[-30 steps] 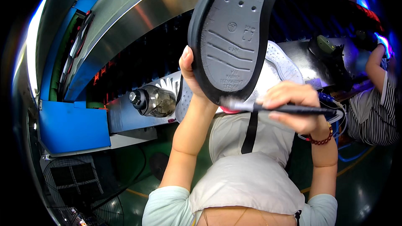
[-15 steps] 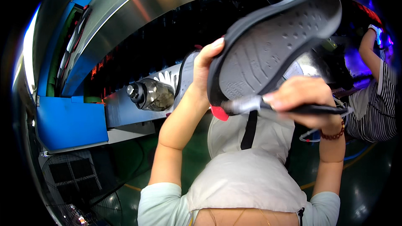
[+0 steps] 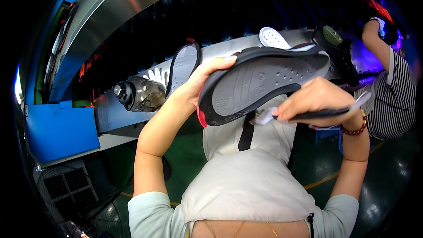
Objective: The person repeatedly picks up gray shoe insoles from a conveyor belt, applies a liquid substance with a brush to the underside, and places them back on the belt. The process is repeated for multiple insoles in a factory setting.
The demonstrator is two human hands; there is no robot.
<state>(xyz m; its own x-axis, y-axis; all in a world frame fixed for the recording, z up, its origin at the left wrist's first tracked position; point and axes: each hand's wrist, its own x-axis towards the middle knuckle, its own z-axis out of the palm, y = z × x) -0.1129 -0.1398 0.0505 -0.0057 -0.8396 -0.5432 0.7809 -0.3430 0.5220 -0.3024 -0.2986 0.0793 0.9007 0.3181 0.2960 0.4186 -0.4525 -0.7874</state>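
Observation:
A black shoe sole [image 3: 260,83] with a grey footbed and a red tip is held up in front of me, its inner face toward me. My left hand [image 3: 207,76] grips it by the left end, thumb over the upper rim. In my right hand [image 3: 315,101] is a brush [image 3: 304,115] with a dark handle and pale bristles. The bristle end, slightly blurred, is at the sole's lower edge; whether it touches cannot be made out. Behind my left wrist another grey and black sole [image 3: 183,64] lies on the metal ledge.
On the ledge [image 3: 229,48] are a dark bottle [image 3: 143,94], a white glove [image 3: 156,76] and a white perforated piece [image 3: 274,38]. A dark conveyor runs behind it. A blue metal box [image 3: 64,128] stands at left, a fan [image 3: 72,185] below. A co-worker in a striped top [image 3: 394,101] is at right.
The sole has come down and turned nearer to level. The brush has moved from its red-tipped end to along its lower edge. My view has shifted, showing more of the ledge.

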